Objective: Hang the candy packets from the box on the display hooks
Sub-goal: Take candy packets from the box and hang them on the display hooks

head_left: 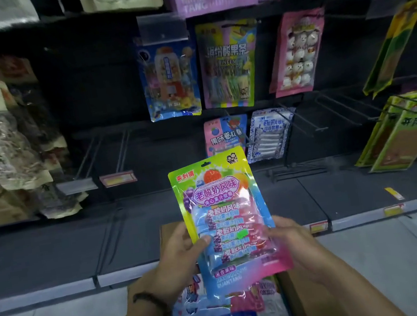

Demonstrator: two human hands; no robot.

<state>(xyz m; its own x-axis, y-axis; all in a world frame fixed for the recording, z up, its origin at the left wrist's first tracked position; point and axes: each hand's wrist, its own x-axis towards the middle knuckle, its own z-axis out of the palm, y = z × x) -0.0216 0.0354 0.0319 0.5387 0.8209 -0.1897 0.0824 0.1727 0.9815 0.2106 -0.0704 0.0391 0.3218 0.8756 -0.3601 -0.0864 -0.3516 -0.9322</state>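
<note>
I hold a rainbow-coloured candy packet (226, 217) upright in front of me with both hands. My left hand (173, 261) grips its left edge, thumb on the front. My right hand (295, 247) grips its right edge. Below my hands the cardboard box (297, 303) stands on the floor with more candy packets (210, 315) inside. Bare display hooks (121, 154) jut from the dark back panel to the left, and other bare hooks (340, 110) to the right. A pink-blue packet (225, 134) and a blue-white packet (268, 133) hang just behind the held one.
Three packets hang higher up: blue (168, 80), striped (226, 64) and pink (297, 51). Brown paper bags (0, 149) crowd the left side, green-yellow packets (401, 130) the right. A dark bottom shelf (54, 249) with price tags (118, 178) runs across above the tiled floor.
</note>
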